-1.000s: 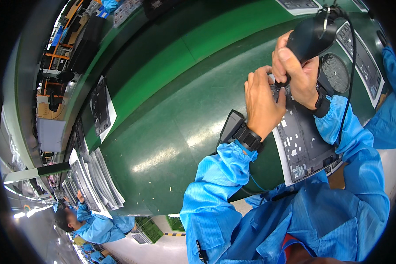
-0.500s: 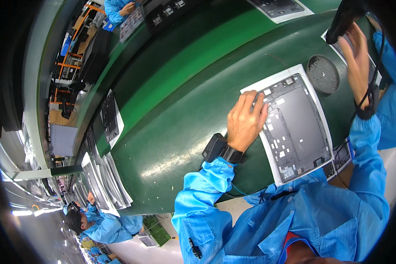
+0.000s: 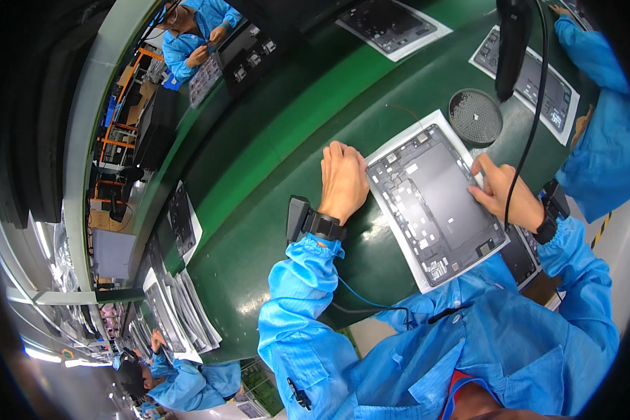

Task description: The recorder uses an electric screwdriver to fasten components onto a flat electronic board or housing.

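Note:
A dark grey tablet shell point(image 3: 449, 199) with small white patches lies on a white sheet point(image 3: 425, 282) in front of me. My left hand point(image 3: 344, 183) is at the sheet's upper left edge. Its fingers are curled in and pressed together, and the fingertips are hidden. At the shell's right edge is my right hand point(image 3: 509, 192), with bent thumb and forefinger on the rim. A black handheld scanner point(image 3: 513, 52) hangs above the table beyond that hand. Just past the sheet's far corner sits a round dark tray point(image 3: 475, 117) of small pieces.
More shells on white sheets lie at the far edge point(image 3: 388, 28) and the right point(image 3: 547, 91). A stack of sheets point(image 3: 189, 308) stands at the left. A black cable point(image 3: 539, 105) hangs beside my right hand. Co-workers sit at the right point(image 3: 602, 140), far left point(image 3: 196, 35) and lower left point(image 3: 196, 385).
My right hand has come down from beside the scanner to the shell's right edge. My left hand has drawn left off the shell, its fingers now curled. The scanner hangs free of my hand.

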Tool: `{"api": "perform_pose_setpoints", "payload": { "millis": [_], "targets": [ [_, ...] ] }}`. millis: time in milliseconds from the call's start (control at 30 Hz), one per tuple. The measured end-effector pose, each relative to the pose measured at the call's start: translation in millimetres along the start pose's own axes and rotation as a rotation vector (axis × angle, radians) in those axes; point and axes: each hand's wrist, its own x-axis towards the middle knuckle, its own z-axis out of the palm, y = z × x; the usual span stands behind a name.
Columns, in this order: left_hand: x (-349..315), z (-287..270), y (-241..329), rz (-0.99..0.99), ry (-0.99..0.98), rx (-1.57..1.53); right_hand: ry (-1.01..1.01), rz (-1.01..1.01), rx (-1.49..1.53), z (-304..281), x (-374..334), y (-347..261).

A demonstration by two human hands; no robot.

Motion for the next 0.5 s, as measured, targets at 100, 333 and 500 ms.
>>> {"api": "perform_pose_setpoints", "payload": {
  "millis": [100, 333, 500],
  "targets": [
    [-1, -3, -11, -0.354, 0.032, -0.375, 0.042, -0.084, -0.034, 13, 16, -2],
    [-48, -26, -9, -0.76, -0.129, -1.227, 0.302, -0.182, -0.128, -41, 48, 5],
    [14, -40, -105, -0.731, 0.182, -1.039, 0.312, -0.514, -0.234, -85, 194, 28]
  ]
}}
